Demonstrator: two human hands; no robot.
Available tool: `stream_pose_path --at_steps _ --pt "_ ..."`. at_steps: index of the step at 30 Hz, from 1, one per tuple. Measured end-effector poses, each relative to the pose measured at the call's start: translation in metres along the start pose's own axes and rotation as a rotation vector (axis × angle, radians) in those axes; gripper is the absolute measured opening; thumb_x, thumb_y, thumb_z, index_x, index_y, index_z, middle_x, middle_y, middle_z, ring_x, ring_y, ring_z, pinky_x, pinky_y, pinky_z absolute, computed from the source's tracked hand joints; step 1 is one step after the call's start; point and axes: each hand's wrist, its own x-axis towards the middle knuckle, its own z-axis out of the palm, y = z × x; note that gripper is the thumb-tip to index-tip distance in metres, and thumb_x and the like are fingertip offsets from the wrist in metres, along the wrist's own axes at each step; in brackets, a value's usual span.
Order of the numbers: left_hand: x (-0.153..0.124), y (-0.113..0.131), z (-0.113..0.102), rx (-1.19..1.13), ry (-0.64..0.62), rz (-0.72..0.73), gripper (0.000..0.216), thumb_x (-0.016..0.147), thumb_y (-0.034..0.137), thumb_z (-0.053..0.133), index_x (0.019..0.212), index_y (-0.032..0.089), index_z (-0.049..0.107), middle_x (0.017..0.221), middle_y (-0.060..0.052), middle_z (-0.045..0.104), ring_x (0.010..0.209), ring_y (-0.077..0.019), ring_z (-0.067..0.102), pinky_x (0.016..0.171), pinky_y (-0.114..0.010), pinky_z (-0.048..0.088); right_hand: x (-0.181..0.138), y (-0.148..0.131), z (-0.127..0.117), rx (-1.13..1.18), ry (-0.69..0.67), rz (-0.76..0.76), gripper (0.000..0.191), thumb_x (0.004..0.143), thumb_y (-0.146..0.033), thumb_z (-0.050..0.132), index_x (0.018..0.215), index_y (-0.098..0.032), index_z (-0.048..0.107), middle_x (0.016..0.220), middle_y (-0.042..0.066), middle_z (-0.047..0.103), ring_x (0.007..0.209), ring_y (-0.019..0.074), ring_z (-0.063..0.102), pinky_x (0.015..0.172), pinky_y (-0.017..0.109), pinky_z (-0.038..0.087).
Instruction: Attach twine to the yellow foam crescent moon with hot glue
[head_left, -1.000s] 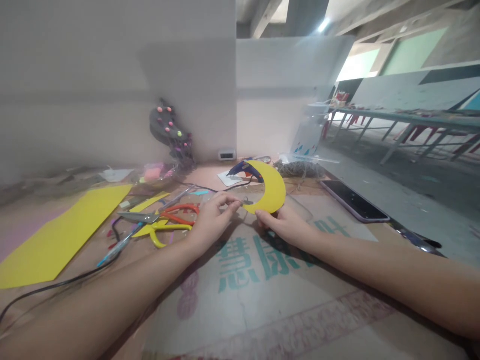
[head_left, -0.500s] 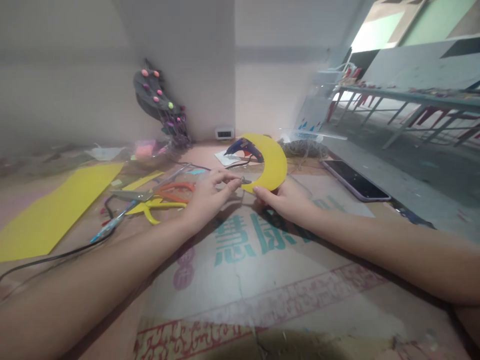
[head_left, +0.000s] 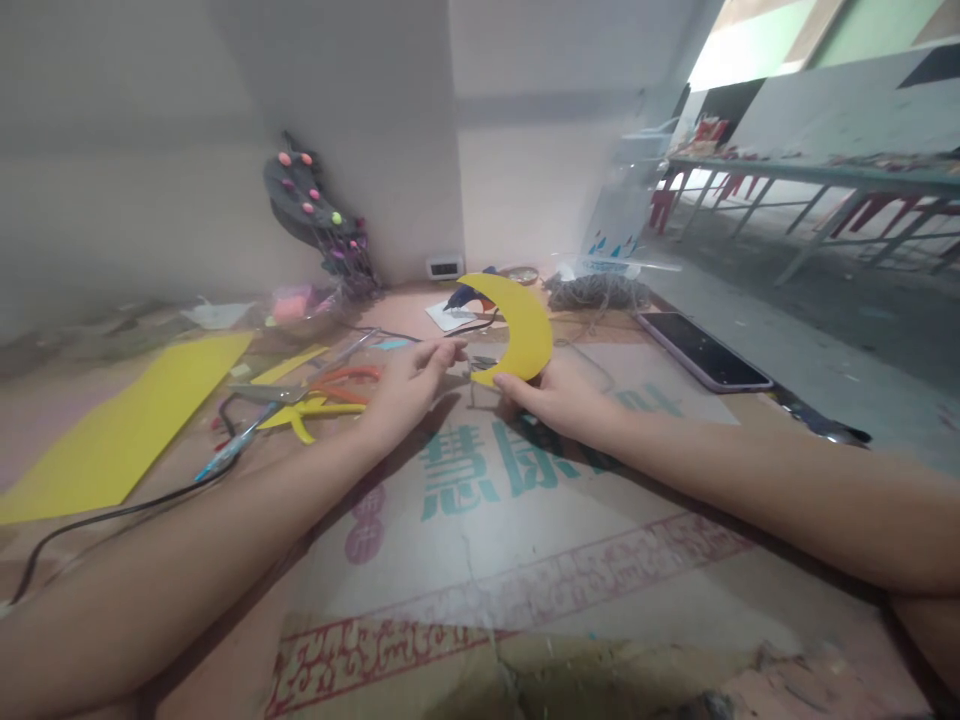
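My right hand [head_left: 551, 397] grips a yellow crescent-moon cutout [head_left: 531, 335] near its lower end, thumb on the front face and fingers behind. The crescent stands upright, its hollow facing left. Just left of its lower tip is my left hand [head_left: 412, 390], thumb and fingers pressed together and apart from the cutout; what they pinch, if anything, is too small to make out. A thin dark strand hangs by the lower tip. Behind the crescent a blue glue gun [head_left: 466, 296] is partly hidden, resting by a white paper piece [head_left: 450, 317].
Orange-handled scissors [head_left: 281, 392], yellow-handled pliers [head_left: 330, 408] and a yellow sheet [head_left: 142, 420] lie at left. A phone [head_left: 705, 350] is at right, with grey yarn [head_left: 600, 291] behind. A small digital clock [head_left: 445, 267] and a pom-pom-decorated dark crescent [head_left: 307, 195] are near the wall.
My left hand has drawn slightly left, away from the crescent's lower tip. The crescent has turned a little in my right hand, covering more of the glue gun. The view has shifted slightly.
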Motion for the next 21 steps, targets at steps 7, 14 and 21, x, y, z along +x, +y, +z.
stream_pose_path --at_steps 7,14,21 --pt "0.0003 -0.0006 0.0000 -0.041 0.053 -0.030 0.027 0.089 0.042 0.055 0.076 0.019 0.053 0.071 0.002 0.052 0.071 -0.0142 0.051 0.068 -0.026 0.041 -0.0011 -0.0012 -0.0001 0.043 0.031 0.007 0.028 0.089 -0.036 0.051 0.070 -0.017 0.062 0.065 0.002 0.067 0.064 0.0163 0.062 0.062 0.026 0.048" --pt "-0.0012 0.0019 -0.0004 0.002 -0.020 -0.022 0.031 0.091 0.044 0.050 0.087 0.017 0.065 0.092 -0.005 0.068 0.090 -0.0195 0.061 0.085 -0.030 0.046 -0.0001 -0.0021 -0.0002 0.093 0.028 0.018 0.032 0.088 -0.038 0.050 0.064 -0.019 0.058 0.059 0.002 0.064 0.057 0.0151 0.058 0.058 0.026 0.045" --pt "-0.0031 0.0051 0.0001 0.043 -0.049 0.062 0.029 0.090 0.044 0.055 0.099 0.021 0.070 0.106 -0.006 0.071 0.102 -0.0216 0.063 0.093 -0.032 0.046 0.0021 0.0008 -0.0002 0.182 0.058 0.023 0.030 0.086 -0.041 0.050 0.067 -0.019 0.054 0.054 -0.003 0.052 0.052 0.0119 0.048 0.051 0.023 0.040"
